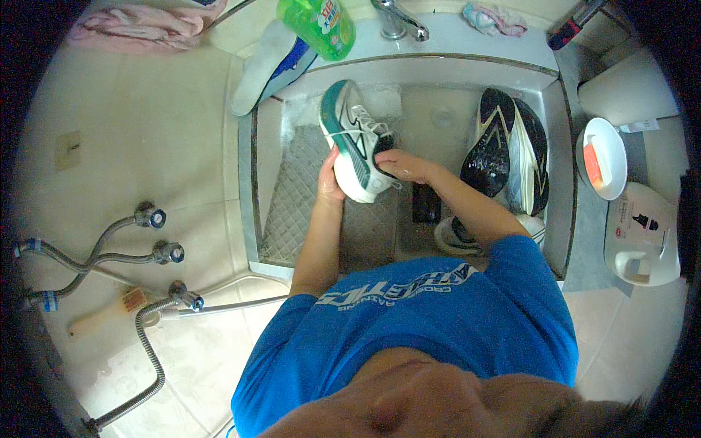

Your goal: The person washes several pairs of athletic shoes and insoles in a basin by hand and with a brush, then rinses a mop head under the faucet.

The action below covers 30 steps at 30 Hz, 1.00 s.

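My left hand [330, 178] grips the sole side near the heel of a white and green sneaker [356, 142], held over a wide sink [263, 180] with its toe away from me. The fingers of my right hand [402, 166] reach into the shoe's collar and hold it there. Beneath the shoe lies a ribbed washboard surface [298, 180]. At the sink's right side rests a pair of black and white shoes [490, 142], soles showing. Close to my right forearm, another grey and white shoe [457, 236] lies low in the sink beside a dark block-like object [426, 203].
A chrome faucet [402, 22] stands at the back rim, near a green detergent bottle [328, 27] and insoles [268, 71]. On the right ledge are a white bowl with soap [616, 164] and a white jug [638, 235]. Valves with braided hoses [120, 224] are at left.
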Available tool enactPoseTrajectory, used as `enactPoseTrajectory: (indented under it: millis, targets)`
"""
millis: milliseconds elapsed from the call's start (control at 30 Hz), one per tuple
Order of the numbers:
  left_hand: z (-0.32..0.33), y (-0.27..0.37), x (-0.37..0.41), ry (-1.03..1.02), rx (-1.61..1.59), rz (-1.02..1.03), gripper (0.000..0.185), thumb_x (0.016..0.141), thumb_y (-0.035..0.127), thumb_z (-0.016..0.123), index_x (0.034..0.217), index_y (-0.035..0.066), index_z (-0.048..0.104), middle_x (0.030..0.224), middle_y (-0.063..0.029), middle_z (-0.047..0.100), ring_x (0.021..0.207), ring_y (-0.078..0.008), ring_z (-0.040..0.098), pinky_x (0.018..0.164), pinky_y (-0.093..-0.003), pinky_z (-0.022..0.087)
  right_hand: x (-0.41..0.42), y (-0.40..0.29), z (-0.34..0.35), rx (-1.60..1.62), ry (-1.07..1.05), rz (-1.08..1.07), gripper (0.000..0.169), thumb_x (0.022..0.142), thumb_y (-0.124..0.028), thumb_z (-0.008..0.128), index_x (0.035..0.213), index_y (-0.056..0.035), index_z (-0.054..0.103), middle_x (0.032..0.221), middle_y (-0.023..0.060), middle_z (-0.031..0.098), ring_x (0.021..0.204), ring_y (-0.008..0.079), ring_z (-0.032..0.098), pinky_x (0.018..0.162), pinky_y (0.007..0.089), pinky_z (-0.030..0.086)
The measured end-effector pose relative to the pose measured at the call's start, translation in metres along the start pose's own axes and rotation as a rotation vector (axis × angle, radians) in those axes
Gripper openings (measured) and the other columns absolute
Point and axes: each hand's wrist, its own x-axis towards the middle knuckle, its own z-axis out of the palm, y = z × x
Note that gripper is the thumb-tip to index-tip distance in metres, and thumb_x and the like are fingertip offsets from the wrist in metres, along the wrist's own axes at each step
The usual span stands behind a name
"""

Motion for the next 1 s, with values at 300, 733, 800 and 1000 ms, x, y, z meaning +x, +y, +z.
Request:
enactPoseTrajectory:
  millis: [300, 733, 800, 1000]
  targets:
    - [-0.001, 0.000, 0.004, 0.067, 0.049, -0.031, 0.049, 0.087, 0.038, 0.051, 0.121, 0.004, 0.047, 0.115, -0.0131, 0.056, 0.104, -0.0281, 0.054, 0.092, -0.0401, 0.043, -0.031, 0.068, -0.100, -0.192, 1.099, 0.222, 0.020, 0.084, -0.016, 0.051, 0.095, -0.0041, 0.063, 0.086, 0.0089, 0.065, 0.078, 0.0208, 0.062, 0.069, 0.0340, 0.049]
    - [-0.008, 0.000, -0.005, 0.084, 0.038, 0.091, 0.048, 0.089, 0.041, 0.047, 0.124, 0.008, 0.046, 0.120, -0.0090, 0.054, 0.110, -0.0269, 0.051, 0.095, -0.0417, 0.040, -0.001, -0.005, -0.044, 0.432, 0.392, 0.209, 0.030, 0.083, -0.019, 0.059, 0.112, -0.0095, 0.057, 0.100, 0.0077, 0.063, 0.087, 0.0260, 0.061, 0.074, 0.0407, 0.051]
    - [-0.001, -0.002, 0.002, 0.084, 0.031, 0.087, 0.048, 0.089, 0.042, 0.046, 0.123, 0.008, 0.046, 0.120, -0.0092, 0.054, 0.110, -0.0271, 0.051, 0.094, -0.0420, 0.040, 0.001, 0.058, -0.090, 0.083, 0.818, 0.184, 0.023, 0.082, -0.017, 0.057, 0.105, -0.0101, 0.060, 0.095, 0.0072, 0.063, 0.082, 0.0244, 0.061, 0.070, 0.0381, 0.051]
    - [-0.017, -0.002, 0.003, 0.099, 0.014, 0.089, 0.047, 0.089, 0.041, 0.046, 0.122, 0.008, 0.047, 0.119, -0.0096, 0.055, 0.108, -0.0273, 0.052, 0.095, -0.0413, 0.040, 0.004, 0.083, -0.088, -0.139, 1.048, 0.296, 0.028, 0.086, -0.022, 0.049, 0.107, -0.0049, 0.059, 0.103, 0.0171, 0.061, 0.085, 0.0303, 0.061, 0.074, 0.0370, 0.049]
